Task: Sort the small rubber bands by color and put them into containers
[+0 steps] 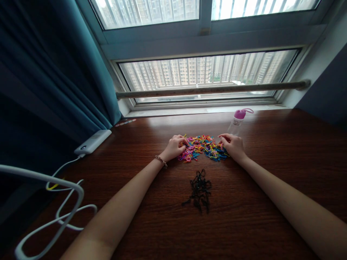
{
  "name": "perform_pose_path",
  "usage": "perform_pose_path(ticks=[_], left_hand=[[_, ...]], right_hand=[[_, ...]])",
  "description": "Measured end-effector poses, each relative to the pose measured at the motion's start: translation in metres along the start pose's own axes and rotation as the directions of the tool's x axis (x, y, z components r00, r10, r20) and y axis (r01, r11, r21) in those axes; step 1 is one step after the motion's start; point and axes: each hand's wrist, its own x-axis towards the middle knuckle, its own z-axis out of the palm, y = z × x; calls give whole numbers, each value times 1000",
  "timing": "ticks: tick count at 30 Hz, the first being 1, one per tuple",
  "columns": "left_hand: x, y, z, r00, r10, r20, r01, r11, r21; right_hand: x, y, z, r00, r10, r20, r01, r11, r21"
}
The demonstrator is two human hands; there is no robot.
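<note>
A loose heap of small multicoloured rubber bands (199, 146) lies on the brown wooden table, spread between my two hands. My left hand (175, 147), with a beaded bracelet (162, 161) at the wrist, is at the heap's left edge. Its fingers curl in against the bands, and what they hold, if anything, is hidden. At the right edge is my right hand (233, 145), its thumb and fingertips drawn together in a pinch; anything between them is too small to make out. Closer to me lies a separate small pile of black rubber bands (200, 189).
Behind my right hand stands a clear bottle with a pink cap (240, 114). A white power bank (93, 142) sits at the table's left, joined to a white cable (65, 220) looping nearby. A blue curtain (67, 72) hangs left; a window with a rail (211, 89) is ahead.
</note>
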Motion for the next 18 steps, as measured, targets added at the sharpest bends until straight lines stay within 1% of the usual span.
perform_pose_path(ticks=[5,9,14,18], left_hand=[[0,-2,0,1000,-1,-13,0,999,-36],[2,-4,0,999,2,-45,-7,992,-127],[3,-5,-1,994,-52,-96,27,969,-244],[3,-4,-3,989,-91,-115,49,944,-327]], right_hand=[[0,1,1,1000,3,0,-3,1000,5],[0,1,1,1000,9,-6,-9,1000,9],[0,1,0,1000,4,-14,-4,1000,5],[-1,0,0,1000,3,-5,-3,1000,9]])
